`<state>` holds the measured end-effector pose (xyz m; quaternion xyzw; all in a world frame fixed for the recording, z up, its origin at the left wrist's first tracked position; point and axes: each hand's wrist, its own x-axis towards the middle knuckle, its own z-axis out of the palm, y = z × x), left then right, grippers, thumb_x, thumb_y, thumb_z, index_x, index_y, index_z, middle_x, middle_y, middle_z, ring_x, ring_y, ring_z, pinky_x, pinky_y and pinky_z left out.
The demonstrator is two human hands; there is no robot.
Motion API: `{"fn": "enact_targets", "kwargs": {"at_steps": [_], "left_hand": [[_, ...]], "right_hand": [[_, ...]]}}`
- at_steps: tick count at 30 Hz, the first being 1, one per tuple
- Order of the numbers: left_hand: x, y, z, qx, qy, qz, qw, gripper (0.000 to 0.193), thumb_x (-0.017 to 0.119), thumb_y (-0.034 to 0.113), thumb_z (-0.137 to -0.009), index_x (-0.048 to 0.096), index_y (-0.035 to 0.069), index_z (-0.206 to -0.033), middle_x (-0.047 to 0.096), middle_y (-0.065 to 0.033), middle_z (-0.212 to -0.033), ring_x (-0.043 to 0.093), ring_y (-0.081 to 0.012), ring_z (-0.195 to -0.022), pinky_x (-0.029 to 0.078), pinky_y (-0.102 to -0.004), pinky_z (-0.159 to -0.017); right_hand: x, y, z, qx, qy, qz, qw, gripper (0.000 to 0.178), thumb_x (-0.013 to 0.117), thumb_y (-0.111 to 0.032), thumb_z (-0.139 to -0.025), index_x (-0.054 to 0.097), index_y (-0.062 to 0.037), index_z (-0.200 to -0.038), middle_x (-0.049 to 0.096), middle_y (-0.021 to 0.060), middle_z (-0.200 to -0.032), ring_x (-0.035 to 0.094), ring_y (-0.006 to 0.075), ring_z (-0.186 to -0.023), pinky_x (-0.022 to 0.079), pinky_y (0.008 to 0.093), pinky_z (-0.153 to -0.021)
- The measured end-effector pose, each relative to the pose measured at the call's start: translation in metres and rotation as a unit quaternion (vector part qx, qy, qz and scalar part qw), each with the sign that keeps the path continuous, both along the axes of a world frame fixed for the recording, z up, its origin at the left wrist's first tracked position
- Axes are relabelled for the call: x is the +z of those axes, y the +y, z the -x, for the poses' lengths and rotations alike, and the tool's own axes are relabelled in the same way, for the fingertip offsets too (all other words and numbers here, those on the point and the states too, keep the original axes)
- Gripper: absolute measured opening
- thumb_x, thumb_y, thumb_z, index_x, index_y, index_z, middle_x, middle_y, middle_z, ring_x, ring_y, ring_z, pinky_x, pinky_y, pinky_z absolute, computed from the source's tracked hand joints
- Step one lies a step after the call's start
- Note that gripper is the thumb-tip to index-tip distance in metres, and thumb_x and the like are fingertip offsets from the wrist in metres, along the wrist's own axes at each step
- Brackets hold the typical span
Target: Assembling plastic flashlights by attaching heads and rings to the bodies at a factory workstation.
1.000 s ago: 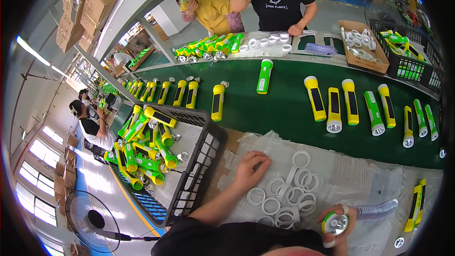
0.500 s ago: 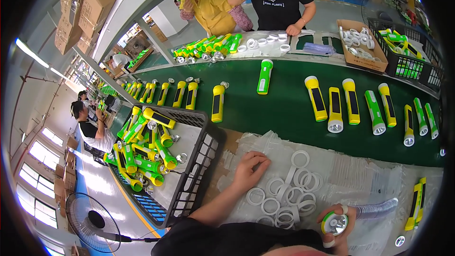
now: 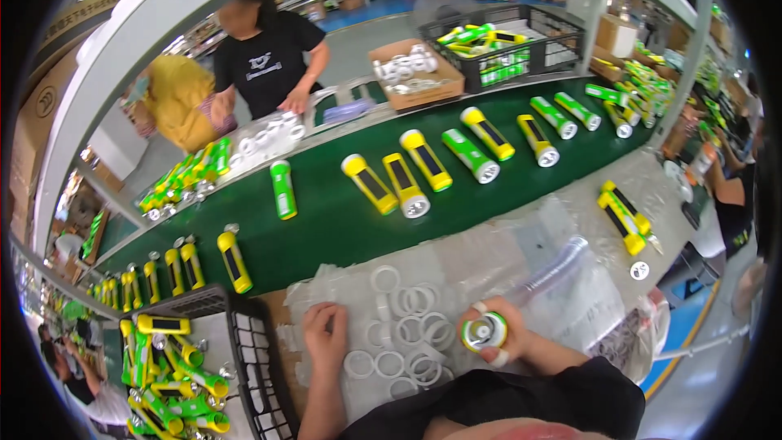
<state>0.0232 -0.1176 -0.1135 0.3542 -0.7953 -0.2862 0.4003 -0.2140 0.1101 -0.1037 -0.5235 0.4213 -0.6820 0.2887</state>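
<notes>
My right hand, with white covers on some fingertips, grips a flashlight whose round lens end and green rim face up. The rest of its body is hidden. My left hand rests at the near edge of the work surface, fingers curled in with nothing visible in them. Several white plastic rings lie loose and overlapping between my hands on a plastic sheet. A row of clear stacked discs lies beyond my right hand.
Yellow and green flashlights lie along the green conveyor belt. A black crate of flashlight bodies stands at left. Two yellow flashlights lie at right. Across the belt, a person in black works near a cardboard box of white rings.
The view has swung to the right, so the belt and crate appear further left. My right hand still holds the flashlight. The person in black has lowered a raised arm to the bench.
</notes>
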Motion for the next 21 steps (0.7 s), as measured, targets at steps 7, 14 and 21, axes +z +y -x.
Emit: {"fn": "enact_targets", "kwargs": {"at_steps": [7,14,21], "left_hand": [[-0.001,0.002,0.003,0.007,0.009,0.005,1.0,0.008,0.07,0.007,-0.081,0.068,0.0,-0.084,0.065,-0.013,-0.094,0.06,-0.0293,-0.092,0.047,-0.037,-0.083],[0.0,0.004,0.004,0.012,0.0,0.007,1.0,0.007,0.071,0.007,-0.081,0.068,0.001,-0.084,0.065,-0.0121,-0.094,0.059,-0.0291,-0.092,0.047,-0.0374,-0.083],[0.007,0.004,0.002,0.002,-0.008,0.009,1.0,0.007,0.071,0.007,-0.08,0.069,0.002,-0.085,0.065,-0.0112,-0.094,0.06,-0.0298,-0.089,0.047,-0.037,-0.08]], "right_hand": [[0.009,0.0,-0.001,0.012,0.037,0.005,0.999,0.06,0.079,-0.031,-0.077,0.049,-0.0019,-0.121,0.064,0.0098,-0.104,0.063,0.018,-0.089,0.051,0.0316,-0.079],[0.009,-0.003,0.0,0.037,-0.011,0.03,0.999,0.06,0.079,-0.029,-0.077,0.049,-0.0008,-0.12,0.066,0.0107,-0.101,0.065,0.0189,-0.085,0.052,0.0325,-0.076],[0.012,0.002,-0.004,0.034,0.034,0.011,0.999,0.055,0.08,-0.033,-0.074,0.056,-0.0008,-0.112,0.068,0.0118,-0.088,0.067,0.0231,-0.073,0.053,0.0341,-0.066]]}}
